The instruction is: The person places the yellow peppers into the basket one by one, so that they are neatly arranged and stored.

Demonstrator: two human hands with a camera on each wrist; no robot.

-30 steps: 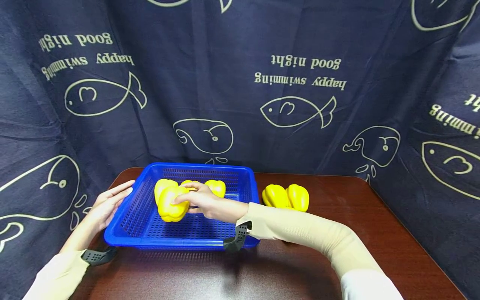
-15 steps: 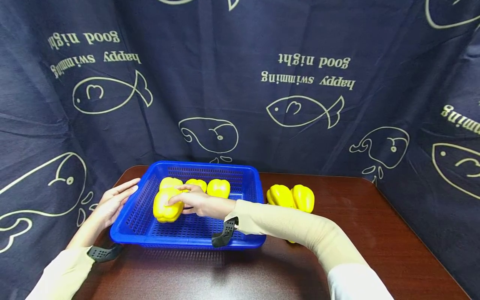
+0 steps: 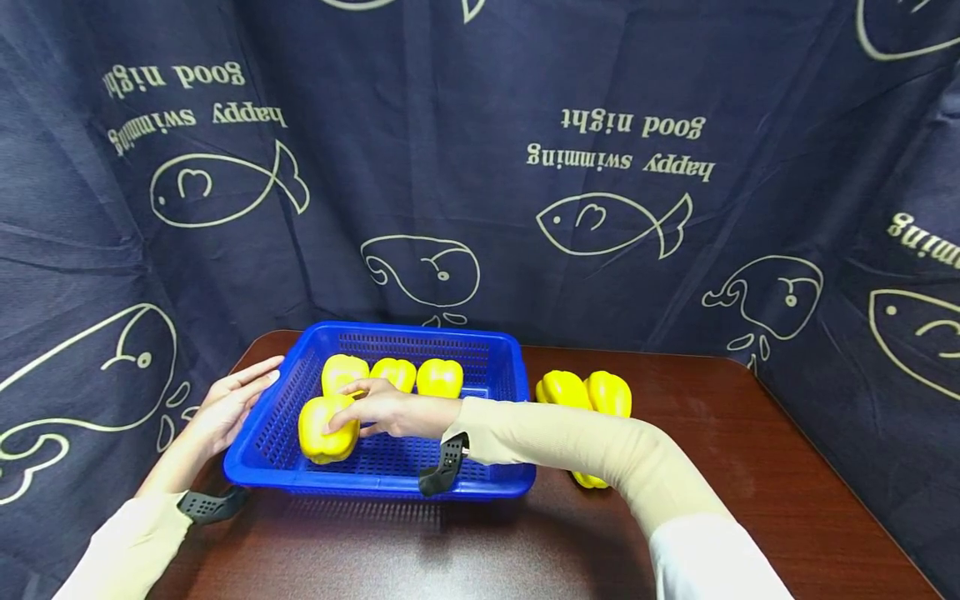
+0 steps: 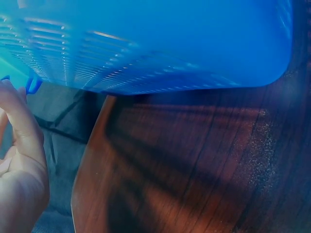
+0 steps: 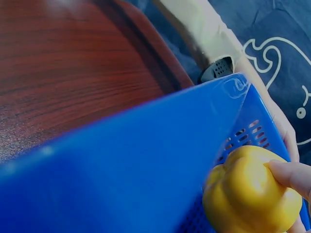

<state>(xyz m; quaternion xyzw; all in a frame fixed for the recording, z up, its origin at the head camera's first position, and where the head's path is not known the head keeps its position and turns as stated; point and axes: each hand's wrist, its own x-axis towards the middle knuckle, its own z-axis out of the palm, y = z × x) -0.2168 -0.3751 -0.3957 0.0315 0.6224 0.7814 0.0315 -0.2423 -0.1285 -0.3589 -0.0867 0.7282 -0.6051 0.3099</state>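
My right hand [image 3: 386, 410] grips a yellow bell pepper [image 3: 328, 429] inside the front left part of the blue plastic basket [image 3: 367, 483]. In the right wrist view the thumb presses on the side of this bell pepper [image 5: 252, 191], low within the basket walls. Behind it, a row of three more yellow bell peppers [image 3: 440, 378] sits along the basket's far side. My left hand [image 3: 228, 408] rests with extended fingers against the basket's left rim. The left wrist view shows part of that hand [image 4: 22, 170] at the basket's outer wall [image 4: 194, 43].
Right of the basket, several yellow bell peppers [image 3: 609, 395] lie on the dark reddish-brown table [image 3: 720, 450], partly hidden by my right sleeve [image 3: 570, 433]. A navy cloth [image 3: 480, 167] printed with fish and whales hangs round the back and sides.
My right hand has moved the bell pepper left and toward the basket's front, lower in it, uncovering the row behind. The left hand has stayed at the rim; the whole view has shifted slightly.
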